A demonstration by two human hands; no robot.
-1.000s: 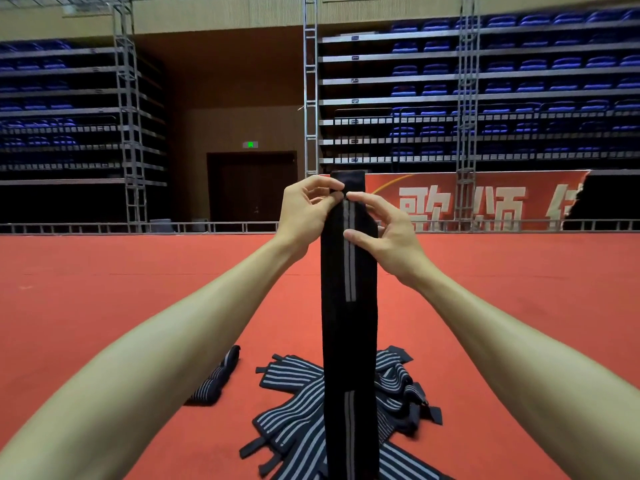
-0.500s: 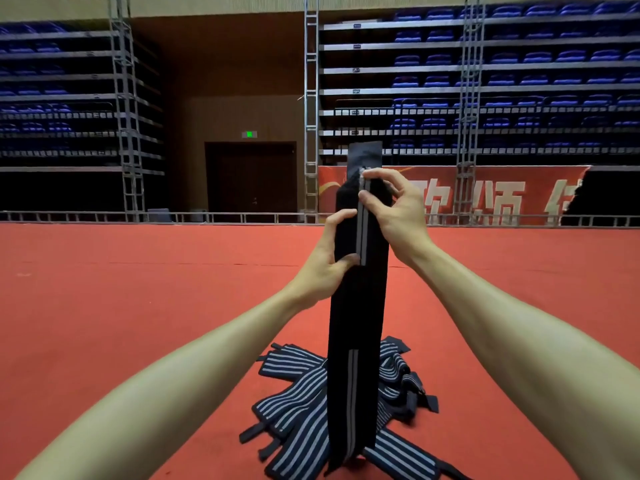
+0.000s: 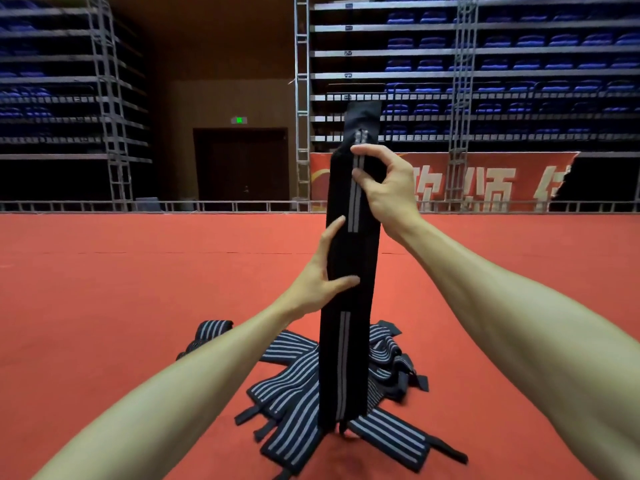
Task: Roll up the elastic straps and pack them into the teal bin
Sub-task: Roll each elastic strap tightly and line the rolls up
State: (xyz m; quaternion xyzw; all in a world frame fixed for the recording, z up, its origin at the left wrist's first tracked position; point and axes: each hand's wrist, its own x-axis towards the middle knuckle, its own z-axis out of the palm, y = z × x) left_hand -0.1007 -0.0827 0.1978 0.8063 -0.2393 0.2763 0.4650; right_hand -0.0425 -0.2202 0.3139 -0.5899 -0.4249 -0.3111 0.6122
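You have one strap (image 3: 353, 251) held upright in front of you. Your right hand (image 3: 388, 192) pinches it near the top between thumb and fingertips. Your left hand (image 3: 311, 282) clasps it lower down, thumb across the front and forefinger lying up the left edge. The other fingers sit behind the cloth, so how firmly they press is hard to tell. The bottom end hangs down to the pile of straps (image 3: 294, 386) on the red floor (image 3: 104, 306).

To roll it well, first get it flat and untwisted along its whole length: run the left hand down with light tension while the right holds the top fast. Begin at the top end, make the first turn tight and square, and keep both edges in line as you wind — a skewed start will likely give a cone that slackens once packed.

The strap is long, flat and black, with a pair of thin pale stripes down its middle, broken by a plain stretch — the top end is plain dark cloth. Those on the floor are striped all over and lie tangled. The teal bin is not in view.
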